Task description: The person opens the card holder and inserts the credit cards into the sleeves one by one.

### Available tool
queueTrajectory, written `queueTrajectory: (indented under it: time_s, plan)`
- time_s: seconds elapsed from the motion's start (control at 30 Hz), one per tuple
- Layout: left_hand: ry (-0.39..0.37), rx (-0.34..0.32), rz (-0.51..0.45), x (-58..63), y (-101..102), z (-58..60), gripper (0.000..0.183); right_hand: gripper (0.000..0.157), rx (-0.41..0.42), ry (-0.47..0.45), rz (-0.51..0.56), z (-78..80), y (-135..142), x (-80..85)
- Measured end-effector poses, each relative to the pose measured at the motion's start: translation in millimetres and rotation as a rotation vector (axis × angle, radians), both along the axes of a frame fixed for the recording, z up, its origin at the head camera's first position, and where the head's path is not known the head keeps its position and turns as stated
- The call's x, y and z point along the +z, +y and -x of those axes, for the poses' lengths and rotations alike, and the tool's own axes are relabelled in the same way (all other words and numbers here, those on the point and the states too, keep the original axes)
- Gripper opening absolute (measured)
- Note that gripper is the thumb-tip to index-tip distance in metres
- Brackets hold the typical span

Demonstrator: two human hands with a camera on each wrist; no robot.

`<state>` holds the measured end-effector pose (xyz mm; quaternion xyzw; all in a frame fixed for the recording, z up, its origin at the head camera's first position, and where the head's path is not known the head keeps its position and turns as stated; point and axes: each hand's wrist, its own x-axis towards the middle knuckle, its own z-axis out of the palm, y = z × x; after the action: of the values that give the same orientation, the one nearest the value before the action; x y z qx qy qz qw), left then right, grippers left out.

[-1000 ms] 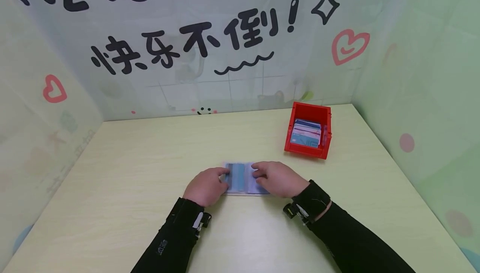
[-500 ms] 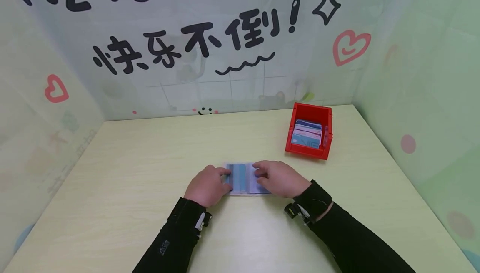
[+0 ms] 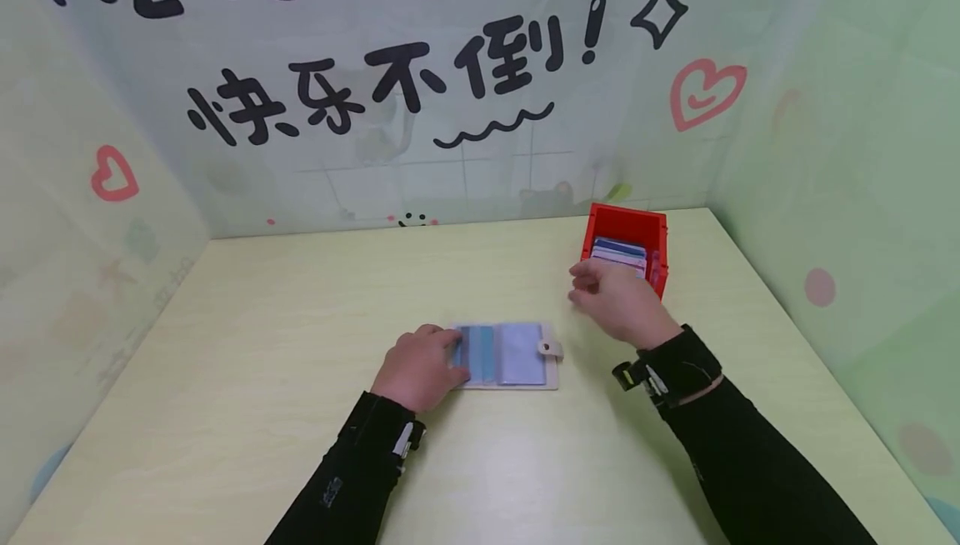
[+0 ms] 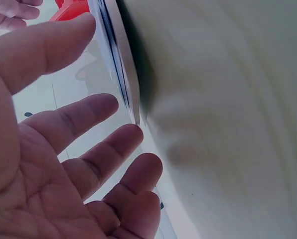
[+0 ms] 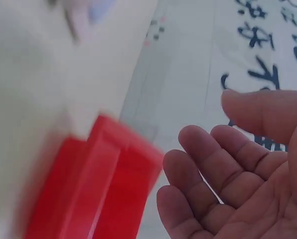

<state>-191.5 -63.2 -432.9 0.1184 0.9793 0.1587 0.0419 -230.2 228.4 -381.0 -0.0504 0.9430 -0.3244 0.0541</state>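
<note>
An open card holder [image 3: 522, 353] with clear purple-blue sleeves and a pale snap strap lies flat on the table. At its left end, my left hand [image 3: 422, 368] rests with thumb and fingertips at the sleeves; in the left wrist view the fingers [image 4: 127, 139] are loosely bent beside its edge. My right hand [image 3: 618, 302] hangs before a red box [image 3: 625, 218], partly hiding the cards [image 3: 619, 252] inside. In the right wrist view its fingers [image 5: 201, 144] are relaxed and hold nothing, beside the box's rim [image 5: 101, 149].
The pale wooden table [image 3: 285, 320] is bounded by a printed back cloth [image 3: 360, 153] with dark lettering. A green side cloth [image 3: 847, 195] stands along the right edge, close to the red box.
My right hand has left the card holder's right side and moved right and away from me to the red box, uncovering the snap strap. My left hand stays at the holder's left end.
</note>
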Motion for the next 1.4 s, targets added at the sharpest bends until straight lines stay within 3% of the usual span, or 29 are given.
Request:
queueTrajectory:
  time_s: [0.13,0.3,0.63,0.97,1.4]
  plan:
    - [-0.005,-0.007,0.0,2.4,0.2,1.4,0.055,0.055,-0.058,0.039,-0.142,20.0,20.7,8.3]
    - [-0.004,-0.003,0.001,3.4,0.4,2.2,0.056,0.061,-0.046,0.014,-0.33,46.9,31.7,0.0]
    - [-0.022,0.013,-0.015,3.6,-1.0,0.6,0.057,0.044,0.012,-0.017,-0.533,83.0,40.6,-25.7]
    - [-0.041,0.013,-0.007,2.8,-1.7,-0.4,0.057,0.037,0.025,-0.01,-0.658,94.0,40.7,-31.9]
    - [-0.037,0.016,0.007,1.7,-2.5,-1.5,0.055,0.038,-0.006,0.002,-0.64,97.4,38.3,-36.8]
